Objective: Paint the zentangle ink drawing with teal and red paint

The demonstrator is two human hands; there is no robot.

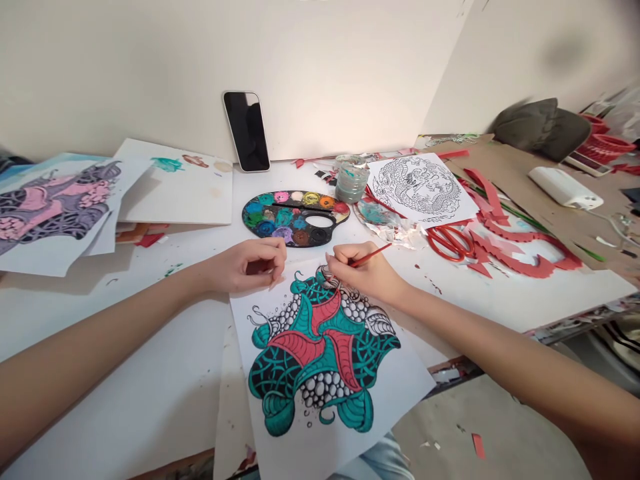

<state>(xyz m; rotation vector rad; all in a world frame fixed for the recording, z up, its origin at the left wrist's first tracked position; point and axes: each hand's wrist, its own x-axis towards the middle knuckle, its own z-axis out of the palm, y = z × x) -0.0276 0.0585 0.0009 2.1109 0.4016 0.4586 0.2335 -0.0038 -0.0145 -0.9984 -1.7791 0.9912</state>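
Note:
My right hand (363, 267) pinches a thin paintbrush (374, 254) with a red handle. It rests over the top edge of a patterned drawing sheet (400, 387), where the brush tip is hidden by my fingers. Teal and red paint fill much of the drawing; its bubbles and a few leaf shapes are white. My left hand (257, 265) lies loosely curled at the sheet's upper left corner, with nothing visible in it. Just beyond both hands is a black paint palette (261, 227) with several colours. A cloudy water jar (351, 181) stands at the palette's right.
A phone (247, 131) leans on the wall. At left lie a pink and purple drawing (60, 207) and a paint-marked board (187, 200). To the right are a dragon drawing (420, 187), red-handled scissors (450, 243), red paper strips (530, 257), a white device (565, 187) and a dark cap (540, 127).

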